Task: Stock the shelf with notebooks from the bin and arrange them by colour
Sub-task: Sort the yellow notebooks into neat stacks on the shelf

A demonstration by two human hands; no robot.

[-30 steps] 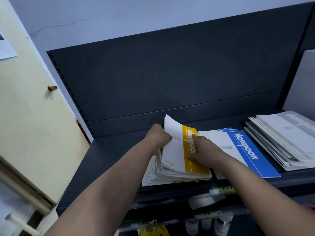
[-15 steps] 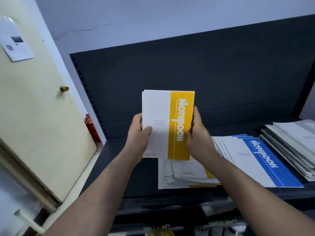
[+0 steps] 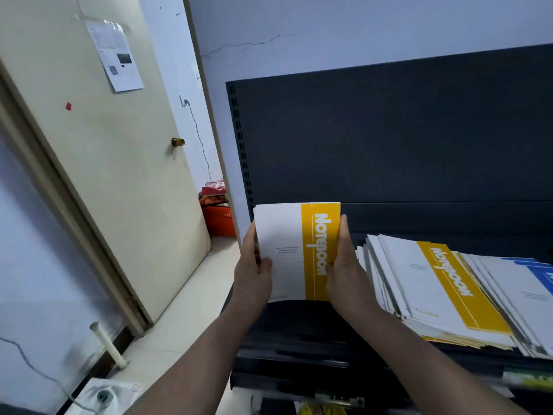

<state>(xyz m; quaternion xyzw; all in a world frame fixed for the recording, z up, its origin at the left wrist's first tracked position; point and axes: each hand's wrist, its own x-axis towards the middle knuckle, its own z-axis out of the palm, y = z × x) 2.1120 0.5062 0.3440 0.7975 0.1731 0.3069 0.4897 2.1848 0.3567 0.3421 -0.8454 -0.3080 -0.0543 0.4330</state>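
I hold a white and yellow notebook (image 3: 294,250) upright over the left end of the dark shelf (image 3: 302,324). My left hand (image 3: 253,271) grips its left edge with the thumb across the cover. My right hand (image 3: 344,274) clasps the yellow right edge, fingers behind. To the right, a fanned pile of yellow notebooks (image 3: 431,292) lies flat on the shelf. Blue notebooks (image 3: 538,280) lie further right, cut off by the frame edge.
A cream door (image 3: 98,175) with a brass knob (image 3: 177,141) stands open at the left. Red boxes (image 3: 217,208) sit on the floor behind it. The shelf's dark back panel (image 3: 389,139) rises behind the notebooks. A white pipe (image 3: 107,344) sticks up at lower left.
Both hands lifted a yellow notebook off the pile and carried it upright toward the shelf's left end. The view swung left, so the piles now lie to the right.
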